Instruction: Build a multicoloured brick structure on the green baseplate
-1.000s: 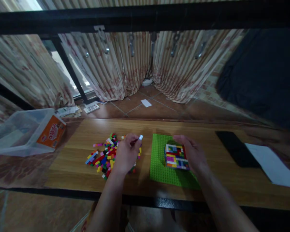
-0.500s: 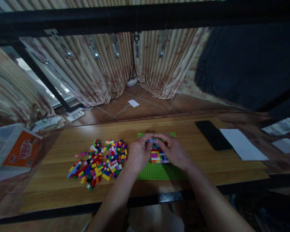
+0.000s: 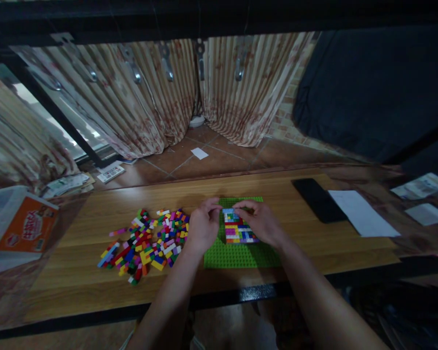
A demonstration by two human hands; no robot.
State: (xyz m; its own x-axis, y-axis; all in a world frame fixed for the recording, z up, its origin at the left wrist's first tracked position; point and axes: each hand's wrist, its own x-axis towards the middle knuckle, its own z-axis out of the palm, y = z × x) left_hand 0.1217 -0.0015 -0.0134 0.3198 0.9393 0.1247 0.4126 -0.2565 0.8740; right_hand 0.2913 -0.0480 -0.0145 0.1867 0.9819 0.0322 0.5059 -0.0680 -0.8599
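Observation:
A green studded baseplate (image 3: 241,259) lies on the wooden table, carrying a block of multicoloured toy bricks (image 3: 237,233). Along its far edge runs a light-blue brick (image 3: 228,211). My right hand (image 3: 262,222) reaches over the right side of the build, thumb and forefinger closed at the right end of that brick. Just left of the build is my left hand (image 3: 205,226), its fingers bent and apart, with nothing visible between them. My right hand hides the build's upper right part.
Many loose toy bricks (image 3: 146,243) are spread left of the baseplate. A black phone-like slab (image 3: 318,200) and white paper (image 3: 361,214) lie to the right. A clear plastic tub (image 3: 3,214) with an orange label stands far left. Striped curtains (image 3: 138,112) hang beyond the table.
My left hand has drawn back leftwards off the build, uncovering the light-blue brick on its far edge. My right hand stays by the build. The whole view has shifted slightly.

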